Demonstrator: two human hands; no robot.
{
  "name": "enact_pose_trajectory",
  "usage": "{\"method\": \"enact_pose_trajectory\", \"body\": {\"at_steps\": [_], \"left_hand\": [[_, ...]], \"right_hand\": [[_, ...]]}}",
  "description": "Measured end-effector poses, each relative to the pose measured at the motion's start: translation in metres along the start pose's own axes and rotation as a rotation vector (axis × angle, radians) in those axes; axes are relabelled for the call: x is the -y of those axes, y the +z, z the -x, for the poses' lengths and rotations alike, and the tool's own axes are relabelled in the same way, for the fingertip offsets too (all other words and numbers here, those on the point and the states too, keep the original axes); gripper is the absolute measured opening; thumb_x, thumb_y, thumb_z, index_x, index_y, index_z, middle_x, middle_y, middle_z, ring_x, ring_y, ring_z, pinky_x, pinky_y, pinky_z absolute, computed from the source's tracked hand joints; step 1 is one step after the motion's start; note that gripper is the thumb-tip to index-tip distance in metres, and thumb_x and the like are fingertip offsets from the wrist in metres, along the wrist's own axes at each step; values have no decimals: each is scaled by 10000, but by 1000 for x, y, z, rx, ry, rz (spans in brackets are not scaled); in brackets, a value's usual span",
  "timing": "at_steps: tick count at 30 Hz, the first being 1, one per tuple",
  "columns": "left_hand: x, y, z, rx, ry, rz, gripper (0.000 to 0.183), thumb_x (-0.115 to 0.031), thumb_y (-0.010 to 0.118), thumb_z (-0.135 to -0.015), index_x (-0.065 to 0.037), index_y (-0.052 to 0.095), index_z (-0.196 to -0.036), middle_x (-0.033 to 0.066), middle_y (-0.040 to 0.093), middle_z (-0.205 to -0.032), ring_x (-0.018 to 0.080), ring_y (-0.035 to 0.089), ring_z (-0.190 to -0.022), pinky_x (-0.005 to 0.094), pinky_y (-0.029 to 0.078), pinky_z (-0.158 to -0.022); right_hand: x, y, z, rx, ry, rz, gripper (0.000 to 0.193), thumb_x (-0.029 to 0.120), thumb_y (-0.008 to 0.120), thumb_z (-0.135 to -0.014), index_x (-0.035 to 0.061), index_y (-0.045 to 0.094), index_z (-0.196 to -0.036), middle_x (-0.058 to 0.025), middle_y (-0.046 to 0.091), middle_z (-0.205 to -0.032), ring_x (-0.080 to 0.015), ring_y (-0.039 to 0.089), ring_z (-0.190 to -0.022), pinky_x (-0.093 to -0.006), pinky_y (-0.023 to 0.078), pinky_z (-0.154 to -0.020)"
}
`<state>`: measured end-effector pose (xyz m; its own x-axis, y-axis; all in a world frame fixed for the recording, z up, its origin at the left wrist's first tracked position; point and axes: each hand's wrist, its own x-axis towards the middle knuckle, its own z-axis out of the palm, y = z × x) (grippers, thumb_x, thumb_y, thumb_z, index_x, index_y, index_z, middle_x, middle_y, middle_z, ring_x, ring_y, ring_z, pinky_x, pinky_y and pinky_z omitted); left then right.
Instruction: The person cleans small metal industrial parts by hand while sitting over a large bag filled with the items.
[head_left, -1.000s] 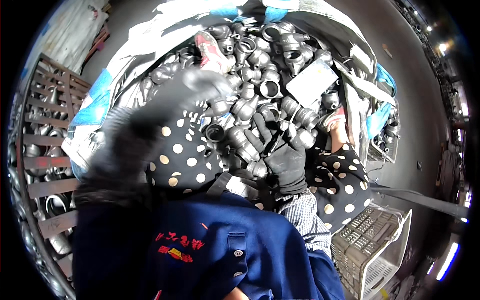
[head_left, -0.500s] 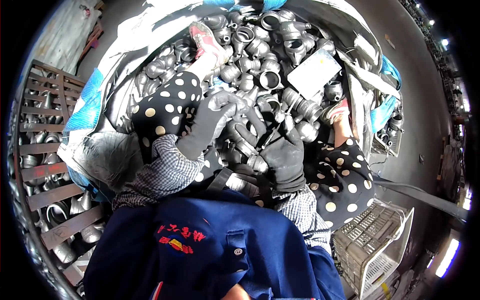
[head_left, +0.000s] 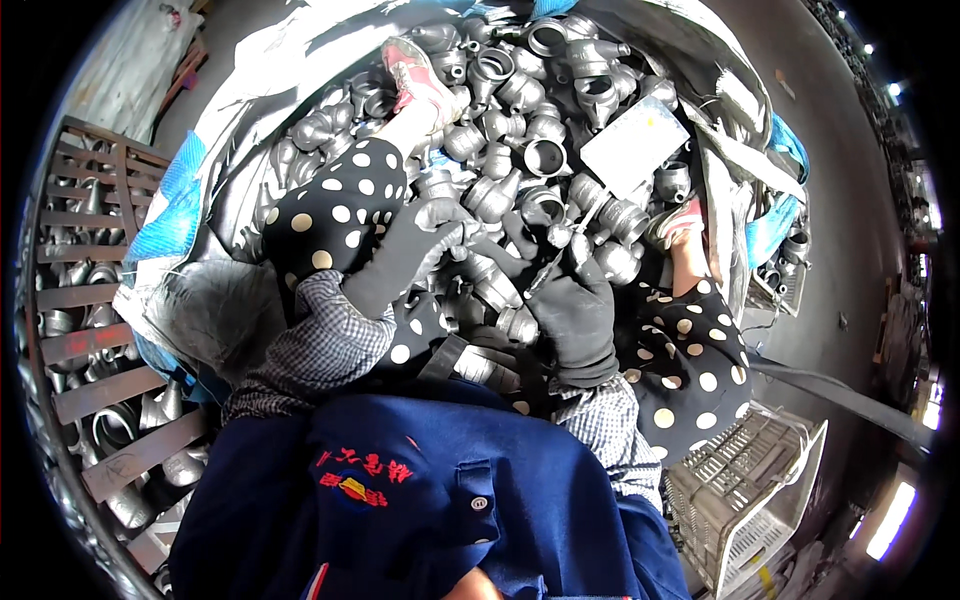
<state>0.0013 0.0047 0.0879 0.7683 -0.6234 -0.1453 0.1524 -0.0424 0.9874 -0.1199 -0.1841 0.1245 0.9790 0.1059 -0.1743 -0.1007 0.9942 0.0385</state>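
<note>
My left hand [head_left: 428, 240], in a dark grey work glove, is closed with its fingertips toward the right. What it grips, if anything, is hidden. My right hand [head_left: 578, 312], gloved the same way, is closed on a thin wire-like strip [head_left: 545, 270] near its thumb and forefinger. A pale cord seems to run from that spot up to a white rectangular tag [head_left: 634, 147]. Beneath and around both hands lie grey metal castings [head_left: 493, 282], hollow with round openings and narrow necks.
A large white woven sack [head_left: 215, 135] with blue straps surrounds the heap and my outstretched legs [head_left: 335, 215]. At the left stands a rusty metal cage [head_left: 90, 345] holding more castings. A plastic crate [head_left: 745, 490] sits at the lower right; a dark strap [head_left: 850, 395] stretches above it.
My left hand has shifted slightly left and down, away from the right one. My right hand has stayed nearly in place, still pinching the thin strip.
</note>
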Motion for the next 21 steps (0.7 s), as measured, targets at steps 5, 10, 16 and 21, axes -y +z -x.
{"method": "enact_pose_trajectory", "body": {"at_steps": [5, 10, 16, 21], "left_hand": [[-26, 13, -3, 125, -229, 86, 277, -253, 614, -941, -20, 616, -1093, 48, 661, -1022, 101, 603, -877, 247, 486, -759], [13, 51, 11, 159, -206, 268, 233, -88, 675, -876, 5, 600, -1077, 52, 634, -941, 98, 609, -849, 229, 503, -759], [8, 37, 18, 131, -187, 158, 320, -29, 611, -888, 13, 533, -1196, 90, 647, -999, 165, 651, -921, 266, 518, -791], [-21, 29, 2, 72, 146, 94, 289, -42, 593, -917, 27, 578, -1197, 79, 619, -1148, 146, 576, -1043, 299, 458, -966]], "right_hand": [[7, -17, 3, 34, -146, 103, 469, 253, 438, -998, -90, 412, -1317, -260, 466, -1351, -406, 393, -1318, -522, 297, -1134], [0, -10, 2, -10, -82, 110, 499, 325, 418, -1002, -30, 421, -1353, -244, 425, -1419, -403, 475, -1240, -533, 386, -1035], [3, -12, 0, -103, -109, 63, 431, 311, 462, -1004, -61, 510, -1218, -240, 499, -1345, -374, 454, -1288, -539, 333, -1108], [-6, -3, 3, -182, -80, 713, 292, 221, 490, -997, -20, 606, -1115, -88, 682, -930, -155, 658, -795, -260, 527, -706]]}}
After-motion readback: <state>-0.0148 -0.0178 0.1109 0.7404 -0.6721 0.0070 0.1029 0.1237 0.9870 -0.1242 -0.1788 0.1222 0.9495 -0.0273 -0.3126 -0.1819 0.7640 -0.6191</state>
